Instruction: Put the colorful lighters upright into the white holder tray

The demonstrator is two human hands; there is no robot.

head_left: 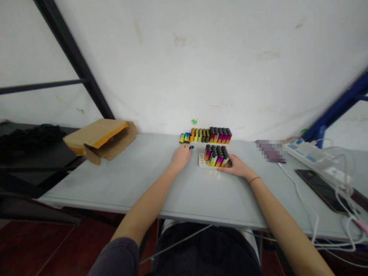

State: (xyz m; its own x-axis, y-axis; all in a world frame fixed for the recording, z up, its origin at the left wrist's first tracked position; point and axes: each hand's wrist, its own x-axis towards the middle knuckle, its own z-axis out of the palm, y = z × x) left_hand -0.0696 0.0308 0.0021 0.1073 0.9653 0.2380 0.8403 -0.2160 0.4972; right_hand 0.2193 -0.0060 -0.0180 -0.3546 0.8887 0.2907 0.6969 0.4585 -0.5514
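Left hand lies on the grey counter, fingers loosely bent and pointing toward the wall. A small blue lighter sits right at its fingertips and touches them. Cannot tell if the fingers actually pinch it or just rest against it; too small.

Right hand is also down on the counter, half open, fingers stretched out against the front right corner of a white tray. It is touching the tray, not wrapped around anything. There is a thin red string on that wrist.

The tray sits between the two hands, near the wall. It holds upright lighters with black tops and rainbow bodies, packed on its right side; the left slots show bare.

Just behind the tray, a row of lighters stands along the wall, black tops at the right end. A couple at the left end look tilted or lying down.

A cardboard box is at the far left of the counter, well apart from the hands, lying on its side with a flap open. To the right are a power strip, a dark phone lying flat, and white cables trailing over the counter edge. Black bag or cloth is on a dark shelf further left.
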